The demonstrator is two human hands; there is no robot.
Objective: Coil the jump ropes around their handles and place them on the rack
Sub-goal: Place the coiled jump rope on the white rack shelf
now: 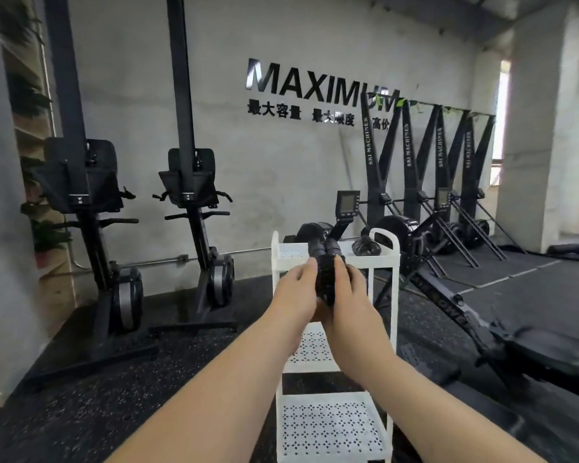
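Nearest, two bare forearms reach out over the white rack [328, 426], whose three perforated shelves are stacked one above the other. Left hand [296, 289] and right hand [348, 290] meet in the middle, above the near edge of the top shelf [290, 256], both gripping one black jump rope [325, 275] already wound into a bundle. Fingers [311, 266] of each hand are curled round its sides, left hand on the left, right hand on the right. Its two handles [315, 252] lie side by side, ends pointing far, out over the top shelf. Bundle looks held above the shelf, can't tell if it touches. A second coiled rope [366, 247] sits at the far right of the same shelf, apart from the held one. Step in hand, I judge: setting this bundle down. Risks: if one hand lets go first the wraps could spring loose, since nothing visibly ties them. Set too close to the near edge it could roll off. Pushed too far right it may knock the second coil. A shove could shift the light rack, feet not visible. Counts: hands 2, jump ropes 2 (1 held, 1 shelved), handles seen 2, rack 1, shelves 3. Farther off, 2 upright black machines [188, 182] at left, a rowing machine [448, 302] on the floor at right, 4 posts marked SKI MACHINES [406, 145], MAXIMUM lettering [315, 85] on the far wall
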